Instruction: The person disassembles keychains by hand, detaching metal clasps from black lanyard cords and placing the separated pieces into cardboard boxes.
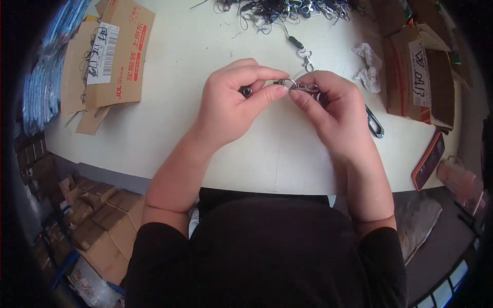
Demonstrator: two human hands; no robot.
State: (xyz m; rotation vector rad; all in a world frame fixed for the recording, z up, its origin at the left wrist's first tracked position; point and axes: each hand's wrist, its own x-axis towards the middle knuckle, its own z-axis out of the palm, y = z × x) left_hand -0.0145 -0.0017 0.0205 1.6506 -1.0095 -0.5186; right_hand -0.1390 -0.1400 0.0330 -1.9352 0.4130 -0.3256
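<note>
In the head view, my left hand point(231, 97) is closed, with thumb and forefinger pinching the left side of a small metal ring point(291, 81). Something dark and round point(245, 91) shows inside that hand; its kind is unclear. My right hand point(334, 102) is closed around a silver metal clasp point(308, 88), which meets the ring between the two hands. Fingers hide part of both pieces. Just beyond lies a silver swivel hook point(308, 62) on a black cord. A dark, loop-shaped tool point(375, 123) pokes out beside my right wrist, mostly hidden.
A heap of black straps with metal hooks point(287, 9) lies at the far edge. Cardboard boxes stand left point(110, 56) and right point(418, 77). Crumpled tissue point(367, 66) and an orange-edged phone point(429, 160) lie at right. Plastic-wrapped stacks point(49, 77) line the left.
</note>
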